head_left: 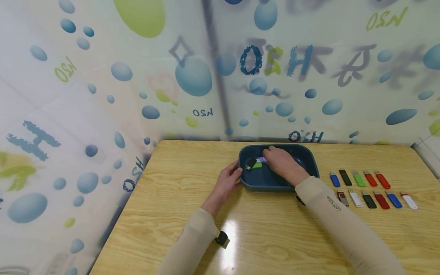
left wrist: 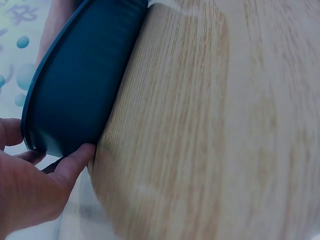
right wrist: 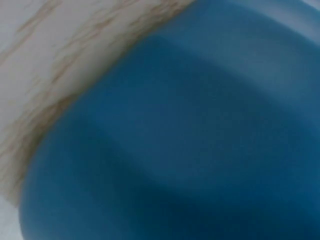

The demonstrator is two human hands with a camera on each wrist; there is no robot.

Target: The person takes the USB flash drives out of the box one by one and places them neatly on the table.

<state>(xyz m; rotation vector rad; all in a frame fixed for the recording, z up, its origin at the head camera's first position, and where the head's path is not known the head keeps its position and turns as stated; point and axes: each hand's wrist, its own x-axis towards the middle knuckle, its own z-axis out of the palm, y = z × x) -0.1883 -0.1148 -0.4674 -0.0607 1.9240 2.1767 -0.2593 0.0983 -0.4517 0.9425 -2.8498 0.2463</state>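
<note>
A dark blue plastic bin [head_left: 264, 188] stands near the back edge of the table. My left hand [head_left: 227, 177] grips its left end, thumb at the rim; in the left wrist view, fingers of the left hand [left wrist: 37, 187] hold the bin's wall [left wrist: 80, 85] from rim to base. My right hand [head_left: 283, 163] reaches down inside the bin, its fingers curled at a purple USB flash drive [head_left: 263, 159]. Beside that lie a black USB flash drive [head_left: 251, 164] and a green one [head_left: 257, 165]. Only the bin's outer wall [right wrist: 190, 120] fills the right wrist view, so the right fingers are hidden there.
Right of the bin, USB flash drives lie in two rows, among them a blue one [head_left: 335, 180], a green one [head_left: 359, 178] and a white one [head_left: 410, 201]. A patterned curtain [head_left: 192, 126] hangs behind the wooden table [head_left: 275, 236].
</note>
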